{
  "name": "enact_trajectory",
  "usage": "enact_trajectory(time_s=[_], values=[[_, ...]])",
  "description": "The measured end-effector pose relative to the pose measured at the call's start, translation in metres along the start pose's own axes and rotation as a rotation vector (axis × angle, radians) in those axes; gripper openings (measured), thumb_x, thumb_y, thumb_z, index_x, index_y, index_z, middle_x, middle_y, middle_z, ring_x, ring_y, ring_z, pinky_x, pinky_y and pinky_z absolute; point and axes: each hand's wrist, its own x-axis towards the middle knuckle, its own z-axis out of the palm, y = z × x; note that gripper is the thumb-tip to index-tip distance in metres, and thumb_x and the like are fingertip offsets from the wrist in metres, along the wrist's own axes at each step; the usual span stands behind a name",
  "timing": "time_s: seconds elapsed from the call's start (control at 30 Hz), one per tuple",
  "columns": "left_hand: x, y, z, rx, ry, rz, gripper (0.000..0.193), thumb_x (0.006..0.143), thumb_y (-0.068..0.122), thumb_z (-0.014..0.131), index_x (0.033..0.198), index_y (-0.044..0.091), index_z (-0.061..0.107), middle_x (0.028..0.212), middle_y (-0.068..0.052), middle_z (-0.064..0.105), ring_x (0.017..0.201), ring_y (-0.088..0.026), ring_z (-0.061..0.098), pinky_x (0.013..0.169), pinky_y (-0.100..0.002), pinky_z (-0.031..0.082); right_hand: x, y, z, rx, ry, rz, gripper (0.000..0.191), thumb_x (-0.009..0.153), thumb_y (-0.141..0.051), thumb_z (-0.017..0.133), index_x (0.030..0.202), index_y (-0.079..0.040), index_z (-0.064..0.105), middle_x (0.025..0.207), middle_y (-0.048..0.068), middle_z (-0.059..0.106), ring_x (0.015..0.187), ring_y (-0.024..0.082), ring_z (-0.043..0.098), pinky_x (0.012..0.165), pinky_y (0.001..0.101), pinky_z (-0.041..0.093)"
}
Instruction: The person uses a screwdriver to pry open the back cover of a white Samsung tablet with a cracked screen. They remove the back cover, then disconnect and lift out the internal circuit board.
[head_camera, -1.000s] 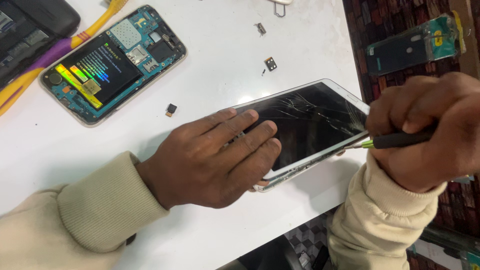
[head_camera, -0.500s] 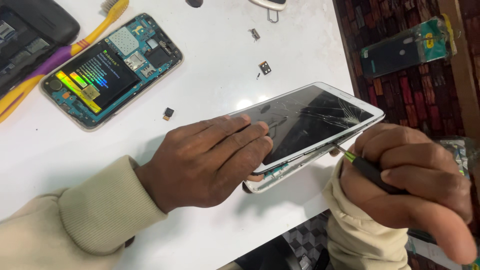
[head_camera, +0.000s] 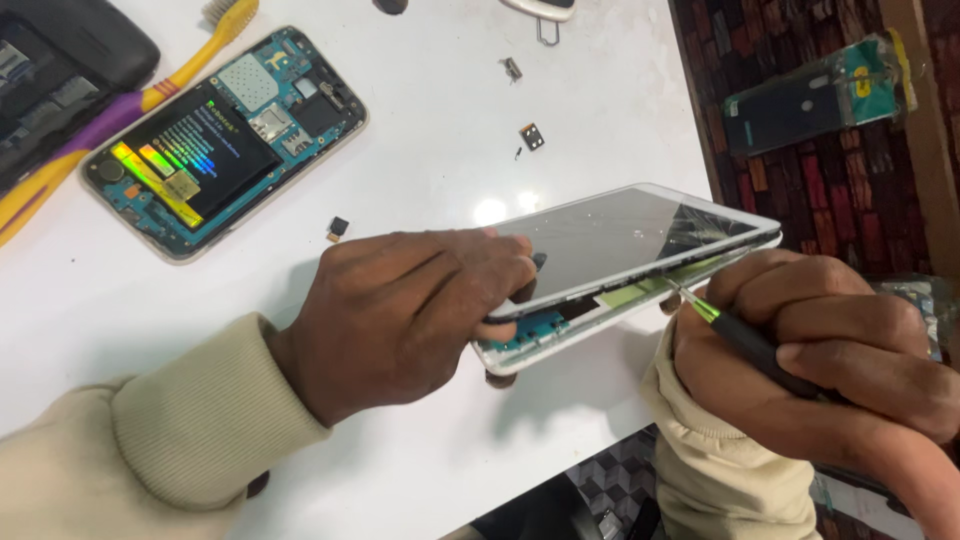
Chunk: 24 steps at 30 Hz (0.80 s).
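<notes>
Head view — phone (head_camera: 630, 240) lengthwise left-right

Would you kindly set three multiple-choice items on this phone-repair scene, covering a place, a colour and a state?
1. Where does the opened phone with bare circuitry lie?
A. upper left of the table
B. under the right hand
C. on the floor

2. What colours is the toothbrush handle?
A. red and white
B. yellow and purple
C. green

3. What state is the screen of the white phone in?
A. flat and intact
B. removed entirely
C. cracked and lifted at one edge

Answers: 1 A, it lies beside the toothbrush. 2 B, both colours show. 3 C, the left hand holds it while the right hand puts a tool in the gap.
</notes>
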Motion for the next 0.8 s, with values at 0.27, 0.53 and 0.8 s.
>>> enact_trajectory(time_s=[0.27,0.53,0.8], values=[[0.002,-0.002,-0.005,0.022,-0.019,0.015,0.028,0.109,0.03,0.054,0.113,0.005,0.066,0.113,-0.011,0.077,0.103,-0.025,0.076,0.09,-0.039,0.063,-0.022,0.035,-0.012,0.074,0.412,0.117,0.045,0.113,-0.028,0.046,0.078,-0.003,0.031,0.065,0.01,0.028,0.043,0.021,0.03,0.043,0.0353,0.032],[0.006,0.0,-0.011,-0.012,-0.005,0.023,0.018,0.103,0.018,0.064,0.11,0.001,0.064,0.109,-0.013,0.076,0.101,-0.026,0.077,0.088,-0.038,0.064,-0.017,0.044,-0.023,-0.062,0.349,0.038,0.047,0.114,-0.035,0.041,0.079,-0.005,0.032,0.064,0.012,0.027,0.044,0.023,0.032,0.042,0.035,0.035],[0.005,-0.002,-0.01,-0.102,0.011,-0.036,0.024,0.097,0.005,0.069,0.118,-0.003,0.06,0.109,-0.016,0.075,0.099,-0.03,0.077,0.084,-0.037,0.065,-0.02,0.024,0.003,-0.222,0.398,-0.148,0.067,0.101,-0.066,0.025,0.071,-0.007,0.034,0.064,0.009,0.034,0.042,0.022,0.035,0.041,0.0342,0.04]])
